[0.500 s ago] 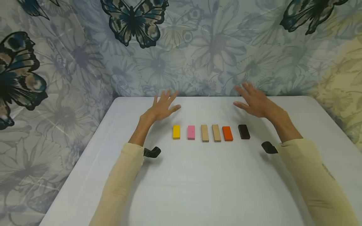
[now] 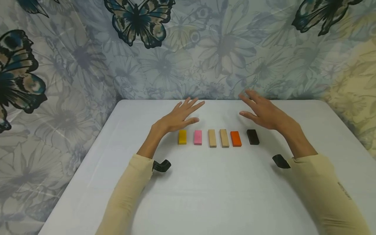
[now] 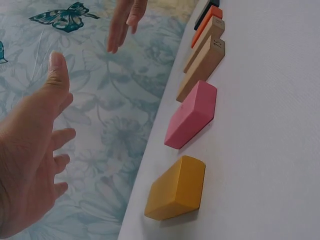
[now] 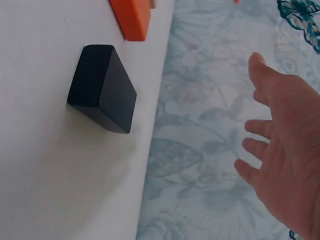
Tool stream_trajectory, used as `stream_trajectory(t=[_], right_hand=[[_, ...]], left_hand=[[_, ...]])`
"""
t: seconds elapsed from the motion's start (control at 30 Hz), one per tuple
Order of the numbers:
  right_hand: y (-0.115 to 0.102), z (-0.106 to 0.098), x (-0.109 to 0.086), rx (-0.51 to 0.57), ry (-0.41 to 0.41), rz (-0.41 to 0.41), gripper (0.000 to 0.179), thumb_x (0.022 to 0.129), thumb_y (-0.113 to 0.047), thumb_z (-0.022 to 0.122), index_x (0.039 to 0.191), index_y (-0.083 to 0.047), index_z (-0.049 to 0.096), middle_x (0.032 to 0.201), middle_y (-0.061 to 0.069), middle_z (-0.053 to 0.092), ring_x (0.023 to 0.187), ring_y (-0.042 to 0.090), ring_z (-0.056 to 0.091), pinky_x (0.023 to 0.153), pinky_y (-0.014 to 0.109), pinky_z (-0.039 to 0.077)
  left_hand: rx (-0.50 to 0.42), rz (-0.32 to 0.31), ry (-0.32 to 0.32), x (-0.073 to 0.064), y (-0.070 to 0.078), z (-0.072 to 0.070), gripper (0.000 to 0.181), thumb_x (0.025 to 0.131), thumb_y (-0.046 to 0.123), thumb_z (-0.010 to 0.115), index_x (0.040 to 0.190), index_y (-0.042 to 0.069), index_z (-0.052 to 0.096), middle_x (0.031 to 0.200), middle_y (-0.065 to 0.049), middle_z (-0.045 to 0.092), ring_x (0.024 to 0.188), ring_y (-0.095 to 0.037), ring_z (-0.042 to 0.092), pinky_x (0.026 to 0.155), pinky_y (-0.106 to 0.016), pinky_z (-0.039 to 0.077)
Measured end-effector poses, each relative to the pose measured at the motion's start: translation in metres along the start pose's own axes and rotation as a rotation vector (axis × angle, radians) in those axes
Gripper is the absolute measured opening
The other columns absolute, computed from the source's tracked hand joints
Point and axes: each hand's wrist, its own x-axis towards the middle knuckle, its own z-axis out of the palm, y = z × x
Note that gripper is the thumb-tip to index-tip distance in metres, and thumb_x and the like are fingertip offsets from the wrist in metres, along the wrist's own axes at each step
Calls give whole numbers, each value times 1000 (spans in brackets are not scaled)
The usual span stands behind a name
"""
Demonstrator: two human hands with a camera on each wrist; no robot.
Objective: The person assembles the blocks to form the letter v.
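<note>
Several small blocks form a row across the white table. From left to right in the head view come a yellow block, a pink block, two plain wooden blocks, an orange block and a black block. Above and behind the yellow and pink blocks, my left hand hovers with fingers spread. My right hand is raised behind the black block, its fingers extended and thumb apart. Neither hand holds anything. The left wrist view shows the yellow block nearest; the right wrist view shows the black block.
Behind the table hangs a cloth printed with flowers and butterflies, which also covers the left side. A black wrist device sticks out from the left sleeve, and another from the right sleeve.
My left hand has moved right, towards the pink block, and its fingers now point more to the right. The right hand has shifted slightly nearer. The blocks keep their places.
</note>
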Motion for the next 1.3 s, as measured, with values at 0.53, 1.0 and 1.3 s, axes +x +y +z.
stream_trajectory(t=[0.53,1.0,1.3], right_hand=[[-16,11,-4,18,-4,-116,67,107,-34,61,164,-14,33,171,26,25,153,52,34,120,72,33],[-26,7,-16,48,-162,-95,62,107,-40,59,163,-19,39,170,16,36,151,46,42,119,70,36],[-39,12,-16,10,-236,-196,50,103,-32,66,149,-13,59,164,16,46,143,46,53,114,67,44]], left_hand=[[58,62,32,9,14,-2,70,109,58,41,168,44,7,179,4,0,167,-33,-4,134,-61,0],[33,81,-127,6,24,10,69,107,63,40,166,49,6,179,5,5,167,-30,0,134,-62,2],[89,29,-350,-6,44,9,84,98,68,57,167,40,20,179,3,4,167,-31,-1,133,-63,2]])
